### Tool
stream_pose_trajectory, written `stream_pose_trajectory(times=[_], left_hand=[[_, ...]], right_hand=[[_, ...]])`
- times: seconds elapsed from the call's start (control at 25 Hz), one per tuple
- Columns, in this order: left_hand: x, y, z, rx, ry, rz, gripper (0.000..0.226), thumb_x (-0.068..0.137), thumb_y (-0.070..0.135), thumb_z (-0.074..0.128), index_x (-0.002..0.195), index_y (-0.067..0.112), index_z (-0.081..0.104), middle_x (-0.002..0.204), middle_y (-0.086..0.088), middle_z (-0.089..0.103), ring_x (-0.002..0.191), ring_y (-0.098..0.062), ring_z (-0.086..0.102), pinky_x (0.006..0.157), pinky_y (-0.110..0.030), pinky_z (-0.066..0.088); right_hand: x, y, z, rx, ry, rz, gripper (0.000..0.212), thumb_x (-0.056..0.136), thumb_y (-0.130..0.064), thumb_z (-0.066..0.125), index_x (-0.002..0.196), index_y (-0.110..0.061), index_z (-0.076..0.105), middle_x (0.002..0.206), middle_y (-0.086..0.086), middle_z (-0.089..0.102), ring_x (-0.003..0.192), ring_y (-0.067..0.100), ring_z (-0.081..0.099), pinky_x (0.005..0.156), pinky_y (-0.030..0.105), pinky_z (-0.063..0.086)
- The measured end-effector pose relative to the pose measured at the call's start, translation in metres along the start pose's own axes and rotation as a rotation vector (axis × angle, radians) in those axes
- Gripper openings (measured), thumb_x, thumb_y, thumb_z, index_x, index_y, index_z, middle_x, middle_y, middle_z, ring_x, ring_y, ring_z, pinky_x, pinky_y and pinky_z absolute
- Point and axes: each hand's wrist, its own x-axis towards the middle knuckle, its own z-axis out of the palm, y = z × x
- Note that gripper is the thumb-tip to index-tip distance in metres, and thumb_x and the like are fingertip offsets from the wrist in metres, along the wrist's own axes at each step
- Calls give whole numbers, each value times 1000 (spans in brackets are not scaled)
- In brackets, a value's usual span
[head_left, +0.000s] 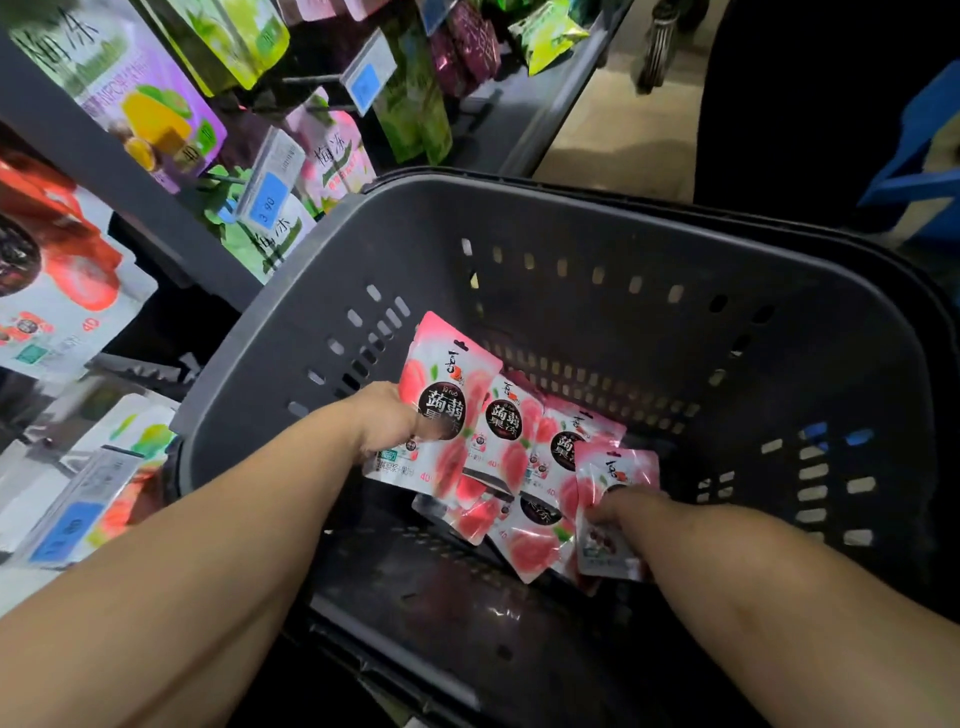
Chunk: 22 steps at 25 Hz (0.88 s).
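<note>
I can't see the fingertips of either hand because the pouches cover them, and the basket (571, 228) floor is too dark to read. The left hand (389, 423) grips a pink peach pouch (449, 379), held upright near the basket's left wall. The right hand (621, 506) is curled round a second pouch (618, 465), just above the loose pile (524, 545) lying in the basket.

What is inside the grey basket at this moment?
Pink peach jelly pouches lie piled in the basket. The left hand grips the leftmost pouch, the right hand the rightmost pouch. They overlap, so the exact count is hidden.
</note>
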Motion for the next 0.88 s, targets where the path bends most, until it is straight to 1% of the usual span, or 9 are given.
stream_pose_trajectory(times=[0.12, 0.2, 0.28, 0.32, 0.44, 0.6, 0.68, 0.76, 0.88], left_hand=[[1, 0, 3, -7, 12, 10, 47, 73, 27, 92, 111, 8, 71, 101, -7, 77, 97, -29, 72, 98, -47, 57], [1, 1, 4, -8, 16, 6, 46, 75, 27, 91, 112, 8, 71, 101, -7, 77, 97, -29, 72, 98, -47, 57], [2, 1, 7, -19, 26, 10, 45, 76, 25, 91, 112, 7, 70, 101, -7, 77, 98, -29, 72, 99, -46, 56], [3, 0, 8, -21, 32, 5, 46, 77, 25, 91, 111, 6, 68, 101, -8, 76, 99, -29, 71, 99, -45, 55], [1, 2, 8, -42, 25, -16, 41, 78, 25, 90, 106, 7, 67, 101, -9, 73, 98, -29, 69, 96, -42, 54], [-7, 7, 1, -57, 11, -55, 56, 67, 31, 92, 112, 5, 70, 109, -13, 75, 101, -33, 70, 96, -47, 57], [-13, 8, -3, -76, -8, -42, 68, 56, 36, 89, 112, 5, 70, 106, -12, 75, 96, -33, 72, 90, -46, 60], [-20, 12, -1, -130, 21, -31, 50, 62, 34, 85, 99, 4, 69, 89, -7, 71, 79, -24, 68, 78, -34, 58], [-27, 23, 8, -329, 34, -26, 28, 94, 42, 64, 85, 16, 61, 76, -2, 62, 65, -18, 59, 65, -26, 47]], right_hand=[[132, 42, 38, -48, -7, -31, 130, 29, -79, 69, 139, -10, 58, 130, 9, 61, 122, 31, 60, 85, 39, 46], [113, 41, 39, 179, -38, -19, 152, 23, -82, 78, 148, -4, 44, 139, 15, 51, 127, 32, 55, 95, 38, 50], [47, 31, 25, 271, -53, 100, 133, 59, -69, 85, 154, 2, 25, 148, 18, 39, 135, 33, 48, 108, 37, 46], [16, 19, 11, 368, -73, 107, 119, 68, -58, 87, 153, 1, 28, 146, 19, 44, 133, 35, 52, 108, 41, 48], [-10, 15, -5, 664, -114, 122, 74, 58, -24, 99, 120, -7, 63, 106, 15, 74, 92, 36, 74, 83, 53, 60], [-52, -12, -34, 720, -269, -54, 39, 72, -21, 91, 98, -7, 66, 70, 7, 75, 52, 24, 72, 51, 34, 60], [-73, -29, -51, 774, -391, -189, 50, 64, -32, 92, 102, -9, 70, 86, 7, 78, 77, 29, 76, 82, 48, 62], [-82, -46, -60, 885, -468, -282, 53, 61, -33, 91, 104, -9, 71, 105, 13, 75, 111, 38, 68, 108, 60, 45], [-103, -74, -63, 1025, -494, -392, 38, 79, -19, 77, 114, -7, 69, 113, 14, 73, 119, 35, 64, 115, 50, 41]])
